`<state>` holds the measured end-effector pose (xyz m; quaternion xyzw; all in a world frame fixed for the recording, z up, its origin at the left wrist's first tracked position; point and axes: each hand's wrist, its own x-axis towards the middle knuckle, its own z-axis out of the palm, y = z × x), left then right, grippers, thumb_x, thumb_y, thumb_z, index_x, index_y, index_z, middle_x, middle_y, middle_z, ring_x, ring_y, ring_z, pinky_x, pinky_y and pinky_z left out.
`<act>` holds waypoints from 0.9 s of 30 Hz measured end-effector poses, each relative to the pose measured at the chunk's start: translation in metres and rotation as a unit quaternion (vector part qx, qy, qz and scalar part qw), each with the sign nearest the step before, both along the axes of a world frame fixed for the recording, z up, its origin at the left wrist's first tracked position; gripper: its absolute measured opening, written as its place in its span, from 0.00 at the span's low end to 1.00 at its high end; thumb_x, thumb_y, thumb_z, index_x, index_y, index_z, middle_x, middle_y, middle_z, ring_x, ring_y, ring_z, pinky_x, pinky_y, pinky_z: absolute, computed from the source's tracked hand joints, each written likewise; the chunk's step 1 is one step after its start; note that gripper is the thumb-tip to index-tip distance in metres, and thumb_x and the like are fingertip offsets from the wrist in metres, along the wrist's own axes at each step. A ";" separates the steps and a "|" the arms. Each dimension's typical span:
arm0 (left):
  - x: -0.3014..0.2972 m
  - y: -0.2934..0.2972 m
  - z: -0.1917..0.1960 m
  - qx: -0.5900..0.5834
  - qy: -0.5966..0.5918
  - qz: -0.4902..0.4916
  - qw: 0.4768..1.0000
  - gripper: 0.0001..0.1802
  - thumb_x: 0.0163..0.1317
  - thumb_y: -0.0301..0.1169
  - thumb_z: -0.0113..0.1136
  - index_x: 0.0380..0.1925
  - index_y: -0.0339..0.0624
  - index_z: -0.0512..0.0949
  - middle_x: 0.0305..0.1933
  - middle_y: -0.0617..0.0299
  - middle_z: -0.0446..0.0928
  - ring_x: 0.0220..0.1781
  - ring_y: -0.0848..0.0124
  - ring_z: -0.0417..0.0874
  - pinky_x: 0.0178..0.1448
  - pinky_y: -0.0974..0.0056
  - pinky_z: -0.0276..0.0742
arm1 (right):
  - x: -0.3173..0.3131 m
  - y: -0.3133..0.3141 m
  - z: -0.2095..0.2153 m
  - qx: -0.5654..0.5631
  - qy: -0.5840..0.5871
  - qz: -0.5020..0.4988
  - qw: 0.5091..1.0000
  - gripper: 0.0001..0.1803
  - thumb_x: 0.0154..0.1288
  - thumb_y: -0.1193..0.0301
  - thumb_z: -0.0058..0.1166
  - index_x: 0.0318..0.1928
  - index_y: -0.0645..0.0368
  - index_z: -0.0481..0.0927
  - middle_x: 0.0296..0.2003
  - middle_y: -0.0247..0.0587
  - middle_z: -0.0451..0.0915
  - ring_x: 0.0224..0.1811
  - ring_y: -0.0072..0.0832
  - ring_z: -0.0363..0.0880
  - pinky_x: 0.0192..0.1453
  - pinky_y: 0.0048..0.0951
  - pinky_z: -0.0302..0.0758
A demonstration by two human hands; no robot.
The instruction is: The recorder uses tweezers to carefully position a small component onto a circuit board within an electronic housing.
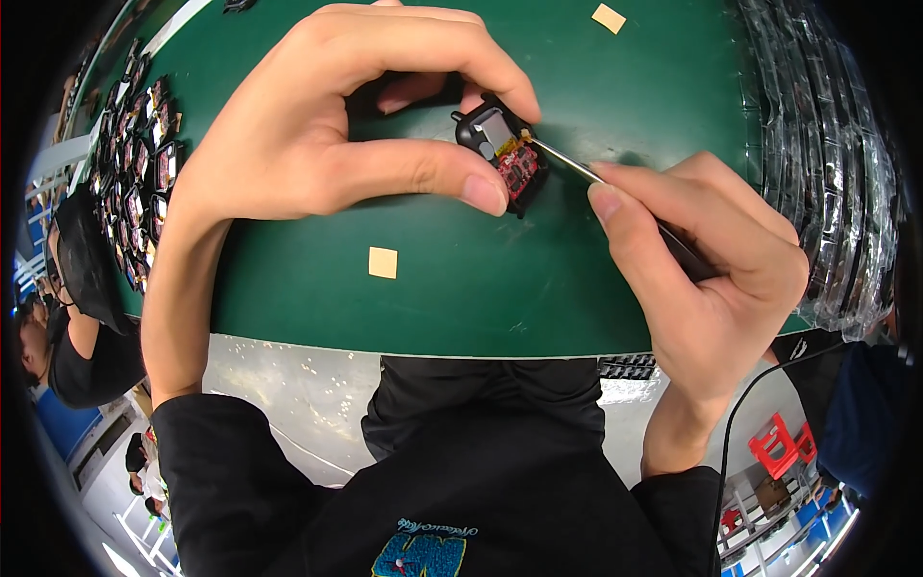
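Between the thumb and fingers of my left hand [327, 125] is a small black electronic device [502, 159], its inside facing up. A red circuit board, a silvery rectangular part and a bit of yellow show in its casing. My right hand [716, 255] is closed around tweezers [567, 159], thin and metallic. Their tip reaches the upper right edge of the device, by a small yellowish part; whether it grips that part I cannot tell.
Below my hands is a green tabletop [461, 288]. Two pale yellow paper squares lie on it, one square [383, 263] nearer me and another square [609, 17] farther off. Several similar devices [144, 173] crowd the left side. Stacked clear plastic trays [827, 173] line the right. A person [91, 327] sits at far left.
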<state>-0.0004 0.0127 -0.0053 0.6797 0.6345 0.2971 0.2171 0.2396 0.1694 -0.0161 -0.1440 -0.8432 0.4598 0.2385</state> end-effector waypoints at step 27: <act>0.003 0.001 0.000 0.034 0.003 -0.022 0.999 0.31 0.45 0.42 0.89 0.49 0.37 0.92 0.38 0.62 0.87 0.35 0.69 0.79 0.43 0.63 0.65 | -0.001 -0.003 -0.005 0.070 0.037 0.017 0.997 0.11 0.59 0.87 0.74 0.43 0.67 0.95 0.24 0.32 0.80 0.23 0.14 0.72 0.27 0.20 0.62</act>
